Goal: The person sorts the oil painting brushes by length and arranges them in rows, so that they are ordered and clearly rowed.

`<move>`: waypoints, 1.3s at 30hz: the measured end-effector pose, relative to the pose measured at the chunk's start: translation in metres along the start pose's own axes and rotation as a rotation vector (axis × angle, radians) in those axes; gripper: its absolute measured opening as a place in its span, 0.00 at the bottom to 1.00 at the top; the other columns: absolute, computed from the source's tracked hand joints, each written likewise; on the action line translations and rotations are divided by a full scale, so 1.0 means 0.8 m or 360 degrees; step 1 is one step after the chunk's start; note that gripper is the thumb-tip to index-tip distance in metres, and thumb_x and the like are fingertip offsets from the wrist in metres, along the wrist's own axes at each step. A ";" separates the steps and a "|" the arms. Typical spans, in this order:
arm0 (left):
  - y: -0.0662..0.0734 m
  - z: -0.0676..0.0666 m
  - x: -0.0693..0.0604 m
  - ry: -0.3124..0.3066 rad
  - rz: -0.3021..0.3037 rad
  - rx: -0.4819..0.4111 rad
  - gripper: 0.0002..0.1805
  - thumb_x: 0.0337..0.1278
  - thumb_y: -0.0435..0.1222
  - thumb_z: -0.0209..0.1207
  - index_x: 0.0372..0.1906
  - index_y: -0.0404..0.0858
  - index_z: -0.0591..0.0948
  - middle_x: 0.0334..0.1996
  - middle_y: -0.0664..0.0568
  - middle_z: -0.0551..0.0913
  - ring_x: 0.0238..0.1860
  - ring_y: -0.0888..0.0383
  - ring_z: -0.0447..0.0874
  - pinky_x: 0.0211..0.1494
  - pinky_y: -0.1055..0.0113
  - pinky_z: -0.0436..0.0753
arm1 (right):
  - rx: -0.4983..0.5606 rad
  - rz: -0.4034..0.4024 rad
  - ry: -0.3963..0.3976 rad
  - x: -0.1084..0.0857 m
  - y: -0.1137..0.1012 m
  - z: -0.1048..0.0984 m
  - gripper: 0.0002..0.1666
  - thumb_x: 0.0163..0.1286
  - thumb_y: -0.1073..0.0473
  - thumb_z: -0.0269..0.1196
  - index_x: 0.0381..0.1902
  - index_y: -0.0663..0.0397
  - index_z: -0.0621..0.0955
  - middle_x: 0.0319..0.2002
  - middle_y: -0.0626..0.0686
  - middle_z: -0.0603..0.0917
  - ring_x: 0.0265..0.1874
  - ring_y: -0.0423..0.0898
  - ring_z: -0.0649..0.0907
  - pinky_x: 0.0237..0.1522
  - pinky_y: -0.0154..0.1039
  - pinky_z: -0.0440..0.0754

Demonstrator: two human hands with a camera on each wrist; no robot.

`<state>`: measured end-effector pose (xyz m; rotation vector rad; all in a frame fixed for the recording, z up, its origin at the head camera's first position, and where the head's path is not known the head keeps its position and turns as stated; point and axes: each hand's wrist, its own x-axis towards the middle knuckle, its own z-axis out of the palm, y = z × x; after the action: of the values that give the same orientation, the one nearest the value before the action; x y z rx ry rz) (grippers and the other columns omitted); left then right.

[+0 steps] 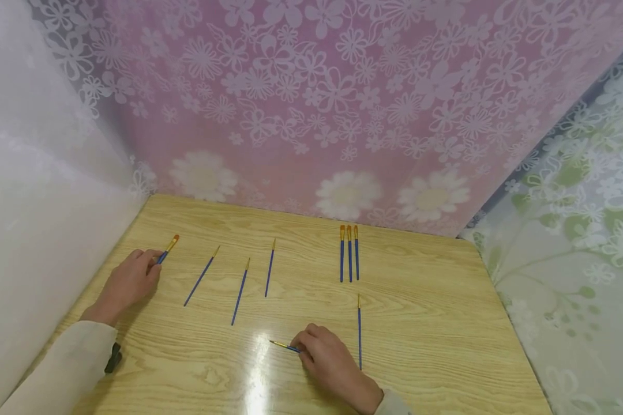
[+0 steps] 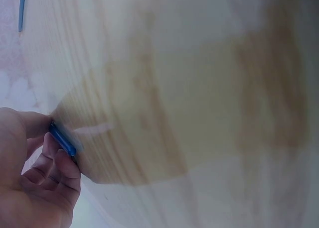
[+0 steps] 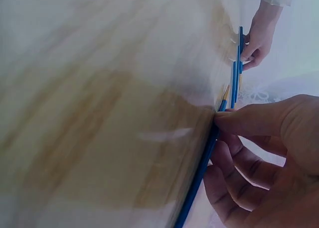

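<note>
At the table's left side my left hand (image 1: 130,282) pinches a flat paintbrush (image 1: 173,242) by its blue handle, with the orange-brown bristles pointing away. The left wrist view shows only a short piece of blue handle (image 2: 63,140) between thumb and fingers. My right hand (image 1: 332,360), near the front middle, pinches a thin pointed paintbrush (image 1: 278,344) between thumb and forefinger. Its tip points left, and its blue handle (image 3: 197,175) runs back beneath the fingers in the right wrist view. Just right of that hand lies another thin paintbrush (image 1: 360,331).
Three thin paintbrushes (image 1: 241,291) lie apart and slanted between my hands. Farther back, three flat paintbrushes (image 1: 350,253) lie side by side. A pink flowered curtain (image 1: 301,115) hangs behind the wooden table (image 1: 426,323), with pale fabric walls at both sides.
</note>
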<state>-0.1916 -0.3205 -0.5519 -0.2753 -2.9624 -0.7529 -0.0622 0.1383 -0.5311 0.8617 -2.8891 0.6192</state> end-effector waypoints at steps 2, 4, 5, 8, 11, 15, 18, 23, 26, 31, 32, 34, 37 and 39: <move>0.000 0.000 0.000 -0.0003 -0.0001 -0.0002 0.22 0.84 0.33 0.55 0.71 0.24 0.76 0.47 0.31 0.81 0.41 0.41 0.84 0.41 0.42 0.84 | -0.0003 -0.0031 0.0013 0.000 0.000 0.001 0.09 0.72 0.68 0.71 0.43 0.48 0.90 0.37 0.42 0.85 0.36 0.37 0.80 0.41 0.31 0.81; 0.001 -0.001 0.001 -0.0004 0.0001 -0.0005 0.22 0.84 0.33 0.55 0.71 0.24 0.76 0.47 0.31 0.81 0.41 0.41 0.85 0.41 0.42 0.84 | -0.0003 -0.0044 0.0009 -0.001 0.000 0.001 0.08 0.73 0.67 0.71 0.42 0.47 0.90 0.37 0.42 0.85 0.36 0.37 0.80 0.40 0.31 0.80; 0.002 -0.001 0.001 -0.0003 0.0002 -0.0004 0.22 0.84 0.33 0.55 0.71 0.24 0.76 0.47 0.31 0.81 0.41 0.41 0.85 0.41 0.42 0.84 | 0.0000 -0.0040 0.0004 -0.001 -0.001 0.001 0.08 0.74 0.67 0.70 0.42 0.47 0.90 0.37 0.42 0.85 0.36 0.37 0.80 0.40 0.32 0.80; 0.003 -0.001 0.001 -0.0004 0.0005 -0.0002 0.22 0.84 0.33 0.55 0.70 0.23 0.76 0.47 0.31 0.81 0.40 0.42 0.84 0.41 0.42 0.84 | 0.0039 0.0002 -0.0013 -0.001 -0.002 -0.004 0.08 0.74 0.68 0.69 0.42 0.48 0.90 0.37 0.42 0.85 0.37 0.37 0.79 0.40 0.31 0.80; 0.005 -0.001 0.002 -0.0003 0.0008 -0.0002 0.22 0.83 0.33 0.55 0.70 0.24 0.76 0.46 0.31 0.81 0.40 0.43 0.84 0.41 0.43 0.84 | 0.0133 0.0068 -0.0016 0.001 -0.001 -0.013 0.09 0.74 0.69 0.68 0.44 0.50 0.90 0.38 0.43 0.84 0.37 0.36 0.79 0.38 0.31 0.81; 0.005 -0.001 0.002 0.0004 0.0013 0.0004 0.22 0.83 0.33 0.56 0.70 0.24 0.76 0.47 0.31 0.81 0.41 0.42 0.84 0.42 0.42 0.84 | 0.0302 0.0200 -0.0021 0.006 0.008 -0.027 0.10 0.77 0.69 0.64 0.47 0.51 0.88 0.41 0.45 0.82 0.36 0.36 0.82 0.37 0.31 0.82; 0.004 -0.001 0.002 0.0009 0.0017 0.0016 0.22 0.83 0.33 0.56 0.70 0.24 0.76 0.47 0.31 0.81 0.41 0.42 0.84 0.42 0.41 0.84 | 0.0411 0.0319 -0.0012 0.009 0.016 -0.036 0.09 0.81 0.67 0.62 0.51 0.51 0.86 0.42 0.46 0.84 0.37 0.37 0.84 0.38 0.32 0.85; 0.004 -0.001 0.003 0.0006 0.0021 0.0023 0.22 0.83 0.33 0.56 0.71 0.24 0.76 0.46 0.32 0.82 0.41 0.43 0.83 0.42 0.41 0.84 | 0.0505 0.0503 0.0039 0.007 0.030 -0.048 0.10 0.81 0.66 0.64 0.56 0.53 0.86 0.40 0.48 0.86 0.34 0.36 0.84 0.36 0.32 0.85; 0.004 -0.001 0.003 0.0009 0.0023 0.0026 0.22 0.83 0.33 0.56 0.70 0.24 0.76 0.46 0.32 0.82 0.41 0.42 0.83 0.43 0.41 0.84 | 0.0560 0.0610 0.0076 0.004 0.037 -0.054 0.12 0.79 0.66 0.66 0.57 0.55 0.86 0.40 0.48 0.86 0.33 0.38 0.85 0.34 0.31 0.83; 0.003 -0.001 0.002 0.0021 0.0033 0.0037 0.22 0.82 0.32 0.56 0.70 0.24 0.76 0.46 0.32 0.82 0.40 0.43 0.83 0.42 0.42 0.84 | 0.0600 0.0766 0.0136 0.000 0.050 -0.060 0.12 0.77 0.65 0.68 0.56 0.56 0.87 0.37 0.46 0.86 0.29 0.39 0.86 0.27 0.31 0.79; 0.002 -0.001 0.002 0.0018 0.0031 0.0036 0.22 0.82 0.32 0.56 0.70 0.24 0.76 0.46 0.32 0.82 0.40 0.43 0.83 0.42 0.42 0.84 | 0.0595 0.0789 0.0147 -0.001 0.052 -0.060 0.12 0.77 0.65 0.69 0.56 0.56 0.87 0.37 0.46 0.86 0.28 0.39 0.86 0.25 0.32 0.79; 0.001 -0.001 0.002 0.0010 0.0026 0.0037 0.22 0.82 0.33 0.56 0.70 0.24 0.76 0.46 0.32 0.82 0.39 0.43 0.83 0.42 0.42 0.84 | 0.0587 0.0831 0.0166 -0.003 0.058 -0.059 0.13 0.77 0.65 0.69 0.57 0.56 0.86 0.36 0.46 0.87 0.25 0.38 0.85 0.24 0.32 0.79; 0.000 0.000 0.002 -0.0005 0.0016 0.0034 0.22 0.83 0.33 0.56 0.70 0.23 0.76 0.46 0.31 0.81 0.39 0.44 0.83 0.42 0.42 0.84 | 0.0581 0.0865 0.0195 -0.005 0.065 -0.057 0.14 0.76 0.64 0.70 0.57 0.58 0.85 0.34 0.47 0.87 0.21 0.39 0.84 0.23 0.32 0.80; 0.000 0.000 0.002 -0.0009 0.0012 0.0031 0.22 0.83 0.33 0.56 0.70 0.23 0.76 0.46 0.32 0.81 0.39 0.44 0.83 0.42 0.42 0.84 | 0.0589 0.0888 0.0209 -0.007 0.070 -0.056 0.15 0.75 0.65 0.70 0.58 0.59 0.85 0.33 0.47 0.87 0.19 0.40 0.84 0.22 0.33 0.80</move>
<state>-0.1930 -0.3206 -0.5516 -0.2877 -2.9706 -0.7232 -0.0902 0.2014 -0.5114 -0.0004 -2.9255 1.2265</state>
